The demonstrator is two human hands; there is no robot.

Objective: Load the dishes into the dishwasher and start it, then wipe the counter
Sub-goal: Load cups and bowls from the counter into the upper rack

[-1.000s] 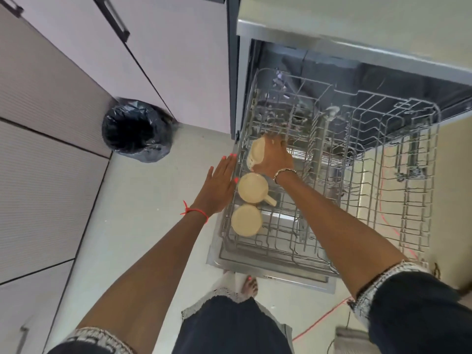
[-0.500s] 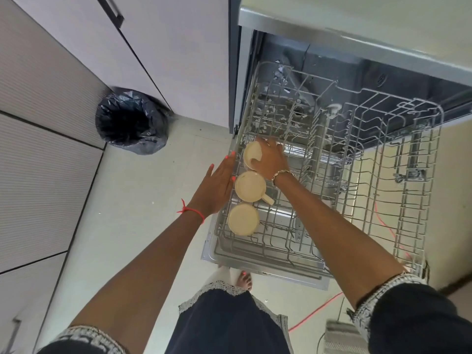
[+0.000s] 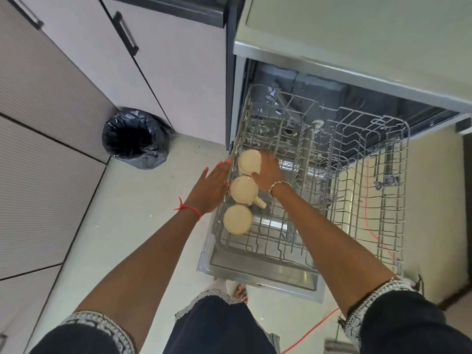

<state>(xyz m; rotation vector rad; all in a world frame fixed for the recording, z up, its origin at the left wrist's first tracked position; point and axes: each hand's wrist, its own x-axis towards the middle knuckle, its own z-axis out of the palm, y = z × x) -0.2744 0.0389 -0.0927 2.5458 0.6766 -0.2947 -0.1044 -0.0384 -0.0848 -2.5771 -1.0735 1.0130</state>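
Observation:
The dishwasher's wire rack [image 3: 357, 190] is pulled out over the lowered door [image 3: 258, 274]. Three cream mugs stand upside down in a row along its left side. My right hand [image 3: 268, 172] grips the far mug [image 3: 249, 161], which is nearly level in the rack. The middle mug [image 3: 244, 189] shows its handle pointing right, and the near mug [image 3: 238, 219] sits closest to me. My left hand [image 3: 213, 189] lies flat with straight fingers against the rack's left edge, holding nothing.
A bin lined with a black bag [image 3: 136, 139] stands on the floor to the left, beside pale cabinets [image 3: 163, 54]. The counter [image 3: 357, 34] runs above the dishwasher. An orange cable [image 3: 314, 325] lies on the floor near my feet.
My right hand has tipped the far mug from tilted to nearly flat, bottom up, in the rack. My left hand has stayed at the rack's edge.

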